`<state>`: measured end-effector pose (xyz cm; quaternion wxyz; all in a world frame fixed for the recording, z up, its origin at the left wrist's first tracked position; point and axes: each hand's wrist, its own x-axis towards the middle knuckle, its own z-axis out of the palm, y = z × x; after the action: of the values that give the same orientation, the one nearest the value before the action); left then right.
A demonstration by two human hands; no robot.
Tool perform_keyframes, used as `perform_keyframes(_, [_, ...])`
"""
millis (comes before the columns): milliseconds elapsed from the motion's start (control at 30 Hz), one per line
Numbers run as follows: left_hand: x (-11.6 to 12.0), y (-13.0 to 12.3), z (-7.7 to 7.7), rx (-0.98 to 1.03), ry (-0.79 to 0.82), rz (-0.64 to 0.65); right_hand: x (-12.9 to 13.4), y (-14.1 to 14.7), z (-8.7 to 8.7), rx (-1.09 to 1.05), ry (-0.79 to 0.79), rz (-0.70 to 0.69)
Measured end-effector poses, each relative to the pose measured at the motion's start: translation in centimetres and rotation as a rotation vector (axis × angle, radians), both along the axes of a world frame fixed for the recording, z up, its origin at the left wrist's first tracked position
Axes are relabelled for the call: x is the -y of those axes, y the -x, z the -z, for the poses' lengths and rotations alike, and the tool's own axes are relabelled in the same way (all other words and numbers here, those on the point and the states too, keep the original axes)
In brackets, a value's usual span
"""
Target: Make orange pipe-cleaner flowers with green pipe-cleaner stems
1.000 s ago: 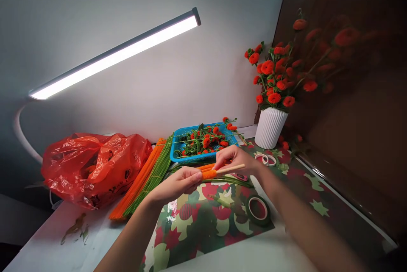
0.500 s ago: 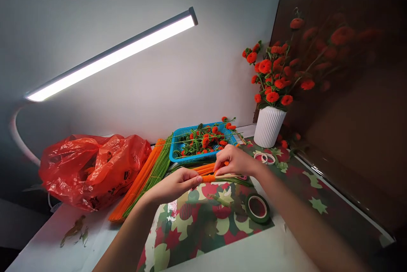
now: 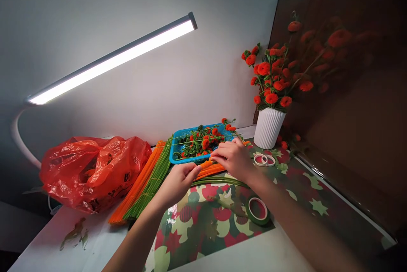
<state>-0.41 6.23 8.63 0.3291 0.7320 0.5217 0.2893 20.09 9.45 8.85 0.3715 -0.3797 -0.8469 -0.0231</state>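
My left hand point(image 3: 182, 182) is closed in a pinch on one end of a tightly coiled orange pipe cleaner point(image 3: 206, 164). At the coil's other end, the thumb and fingers of my right hand point(image 3: 231, 158) are pinched on it. What lies inside the coil is hidden. Just below and behind the hands lie loose orange pipe cleaners point(image 3: 213, 171) and some green stems point(image 3: 227, 181). A blue plastic basket point(image 3: 178, 133) stands right behind, holding several small orange flowers on green stems point(image 3: 205, 141).
Left of the hands lie a bundle of green pipe cleaners point(image 3: 151, 189), a bundle of orange ones point(image 3: 135, 187) and a red plastic bag point(image 3: 95, 174). At right are green tape point(image 3: 258, 210), white rings point(image 3: 264, 160) and a white vase point(image 3: 269, 128) of orange flowers. A lamp point(image 3: 114, 60) shines overhead.
Both hands have risen slightly, and the coil, level before, now tilts up to the right. A pale stick seen beneath my right hand earlier no longer shows.
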Motion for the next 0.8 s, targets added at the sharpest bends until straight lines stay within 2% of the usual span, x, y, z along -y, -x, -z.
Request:
perform_keyframes(167, [0.1,-1.0,0.4,0.102,-0.112,-0.147,0.8,1.2,0.7,-0.209,-0.047,0.114])
perform_keyframes(267, [0.1,-1.7,0.9,0.224,-0.122,-0.199,1.0,1.9,1.2,-0.320,-0.084,0.138])
perform_keyframes(367, [0.2,-2.2,1.3,0.389,-0.039,-0.194,1.1,2.3,1.6,-0.435,-0.096,0.123])
perform_keyframes(467, [0.2,-2.4,1.6,0.592,0.117,-0.142,1.2,2.7,1.7,-0.587,-0.034,0.036])
perform_keyframes(567, [0.0,-2.2,1.9,0.765,0.252,-0.053,1.1,2.7,1.6,-0.762,0.123,-0.094])
perform_keyframes(667, [-0.4,-1.6,2.1,0.819,0.299,0.095,0.5,2.2,1.3,-0.941,0.410,-0.293])
perform_keyframes(733, [-0.6,-1.2,2.1,0.796,0.308,0.182,-0.1,1.5,1.1,-0.973,0.626,-0.454])
perform_keyframes(800, [-0.7,-0.7,2.1,0.751,0.325,0.241,-0.8,0.5,1.0,-0.896,0.828,-0.579])
